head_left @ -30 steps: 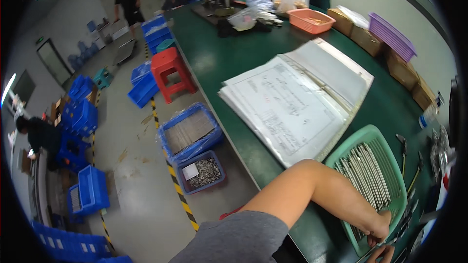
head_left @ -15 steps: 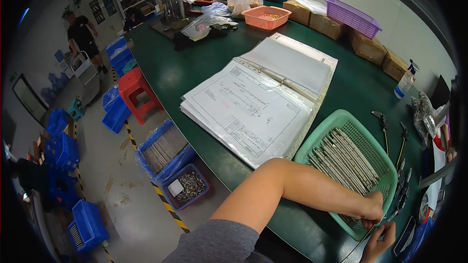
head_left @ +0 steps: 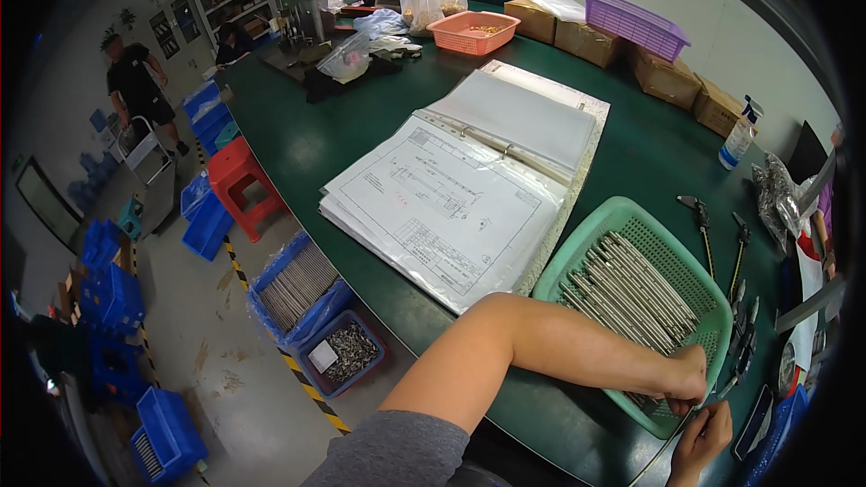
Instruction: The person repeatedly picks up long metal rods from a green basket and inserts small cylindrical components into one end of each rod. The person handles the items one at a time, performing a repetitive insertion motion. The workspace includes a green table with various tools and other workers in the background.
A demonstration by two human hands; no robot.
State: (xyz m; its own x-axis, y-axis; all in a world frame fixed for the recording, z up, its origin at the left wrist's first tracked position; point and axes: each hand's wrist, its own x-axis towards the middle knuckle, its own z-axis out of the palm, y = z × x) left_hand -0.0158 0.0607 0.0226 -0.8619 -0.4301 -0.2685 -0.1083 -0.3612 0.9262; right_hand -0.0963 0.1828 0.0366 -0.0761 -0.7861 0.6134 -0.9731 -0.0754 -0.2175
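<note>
My left arm reaches across the near side of a green plastic basket (head_left: 591,233) that holds several long slim metal rods (head_left: 631,293). At the basket's near right rim my left hand (head_left: 687,377) is bent down with its fingers closed; what they grip is hidden. Just below it, my right hand (head_left: 705,440) is closed in a pinch, its fingertips almost meeting the left ones. A thin, long strip (head_left: 657,462) runs from between the hands toward the lower edge, too small to name.
Calipers (head_left: 696,216) and other dark tools lie right of the basket, near a spray bottle (head_left: 738,137). An open binder with a drawing (head_left: 442,212) lies left. Beyond are an orange basket (head_left: 474,33), cardboard boxes (head_left: 663,79) and a co-worker's hands. Blue crates (head_left: 293,293) stand on the floor.
The view has shifted slightly, so the table's things sit a little further left. Both hands stay together at the basket's rim. The co-worker's hands across the table have moved apart.
</note>
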